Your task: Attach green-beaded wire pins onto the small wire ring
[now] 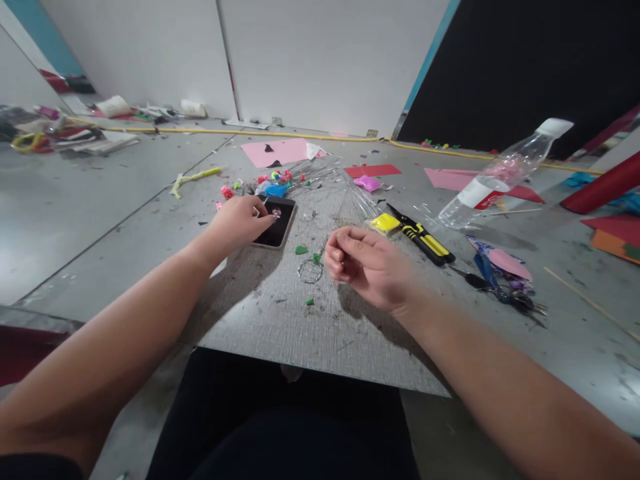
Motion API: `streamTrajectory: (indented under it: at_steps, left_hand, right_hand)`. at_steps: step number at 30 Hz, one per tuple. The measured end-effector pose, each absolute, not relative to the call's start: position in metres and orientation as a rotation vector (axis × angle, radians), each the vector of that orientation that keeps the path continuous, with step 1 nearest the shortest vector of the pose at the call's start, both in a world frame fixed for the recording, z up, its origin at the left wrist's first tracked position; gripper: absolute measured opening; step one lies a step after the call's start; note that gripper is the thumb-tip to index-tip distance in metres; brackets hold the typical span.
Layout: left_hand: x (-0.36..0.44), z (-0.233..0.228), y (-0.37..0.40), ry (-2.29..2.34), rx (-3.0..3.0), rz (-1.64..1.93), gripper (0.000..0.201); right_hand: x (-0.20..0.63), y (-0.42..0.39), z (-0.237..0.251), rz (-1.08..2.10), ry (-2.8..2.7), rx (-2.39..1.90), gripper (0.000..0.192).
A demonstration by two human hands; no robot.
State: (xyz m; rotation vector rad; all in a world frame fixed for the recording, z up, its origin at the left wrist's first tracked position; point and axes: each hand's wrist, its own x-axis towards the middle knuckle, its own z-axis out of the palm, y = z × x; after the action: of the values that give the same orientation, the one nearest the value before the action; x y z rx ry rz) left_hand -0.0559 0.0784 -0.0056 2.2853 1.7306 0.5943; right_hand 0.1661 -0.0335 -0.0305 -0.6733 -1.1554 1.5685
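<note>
Head view: the left hand (pixel 243 220) rests on a black smartphone (pixel 277 223) lying flat on a grey board (pixel 325 333), its fingertips together on the screen. The right hand (pixel 367 263) hovers just beside a small wire ring (pixel 311 271), fingers curled loosely inward, thumb and forefinger pinched on a thin green-tipped wire (pixel 320 255). Behind lie a yellow clay packet (pixel 384 222), a yellow-and-black utility knife (pixel 423 237), a tilted clear plastic bottle (pixel 500 177) and scissors (pixel 500 283) to the right

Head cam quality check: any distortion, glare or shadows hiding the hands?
Head view: wide-angle bend, floor seams and wall edges lean outward; soft overhead light, faint shadows under both forearms on the grey textured board; left hand on the black phone, screen dark without glare; right hand sharp; clear plastic bottle shows mild sheen.
</note>
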Motion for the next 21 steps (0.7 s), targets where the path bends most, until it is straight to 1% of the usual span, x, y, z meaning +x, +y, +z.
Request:
streamTrajectory:
  at_steps: [8,17,21]
  left_hand:
    - [-0.0640,-0.0078,0.0873,1.878,2.178,0.413,0.034]
    - [-0.0643,-0.0045,0.0848,1.873,2.127,0.466,0.036]
    - [-0.0630,-0.0018,0.0815,1.868,2.148,0.382,0.037]
  right_hand:
    - [0.1669,-0.0342,-0.0311,1.583,-1.238,-0.699,0.025]
    - [0.1665,-0.0321,-0.0324,1.544,-1.220,-0.787,0.020]
    - [0.1658,-0.0315,-0.0321,1.531,-1.208,-0.825,0.021]
